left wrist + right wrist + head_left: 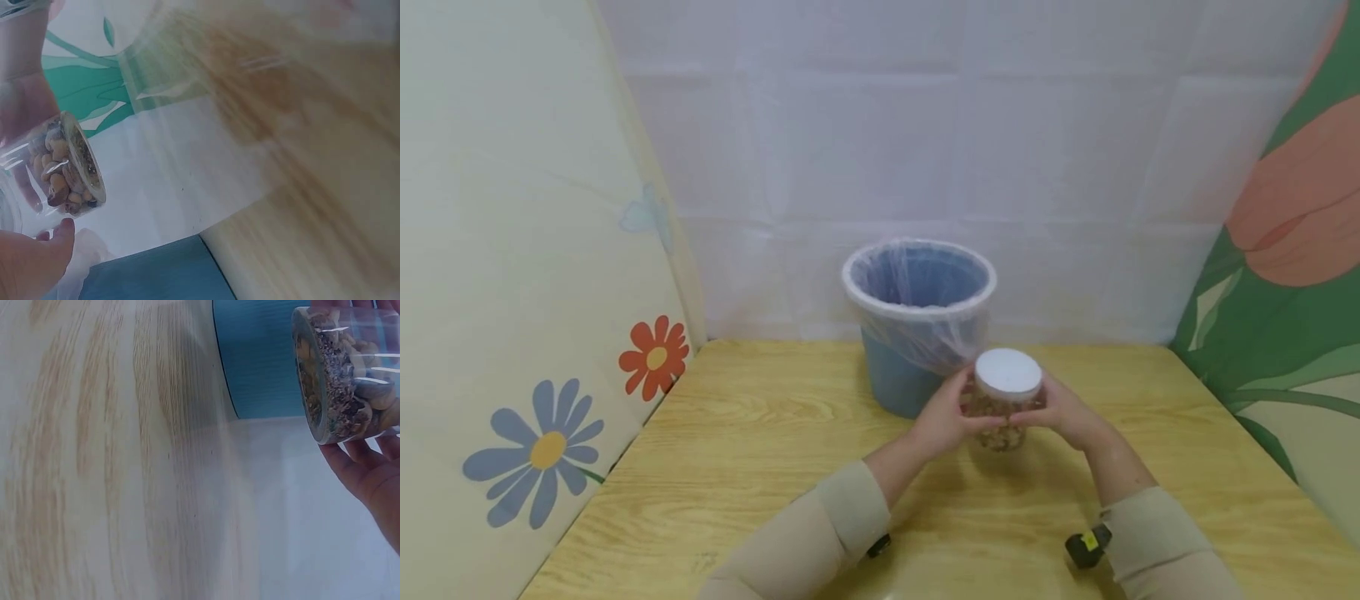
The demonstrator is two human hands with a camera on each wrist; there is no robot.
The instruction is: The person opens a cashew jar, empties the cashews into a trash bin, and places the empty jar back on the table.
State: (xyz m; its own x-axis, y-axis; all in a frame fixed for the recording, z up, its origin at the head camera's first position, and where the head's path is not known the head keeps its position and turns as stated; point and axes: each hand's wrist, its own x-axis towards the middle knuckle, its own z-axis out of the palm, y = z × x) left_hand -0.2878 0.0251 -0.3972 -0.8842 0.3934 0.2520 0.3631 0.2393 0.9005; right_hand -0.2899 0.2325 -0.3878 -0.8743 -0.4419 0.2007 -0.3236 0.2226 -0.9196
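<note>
Both hands grip a clear round jar (1000,437) with a white lid (1008,371), held upright in front of the bucket. My left hand (943,418) grasps its left side and my right hand (1067,412) its right side, thumbs across the front. In the right wrist view, brown nut-like pieces (375,394) and darker crumbs near the base show through the clear wall. The jar's underside is visible in both wrist views, raised off the table. Fingers behind the jar are partly hidden in the head view.
A blue bucket (895,379) lined with a clear plastic bag (955,337) stands at the back of the wood-grain table (760,467). White sheeting (850,150) hangs behind, and flower-printed panels (520,275) rise at the sides. A small black device (1086,546) sits at the right wrist.
</note>
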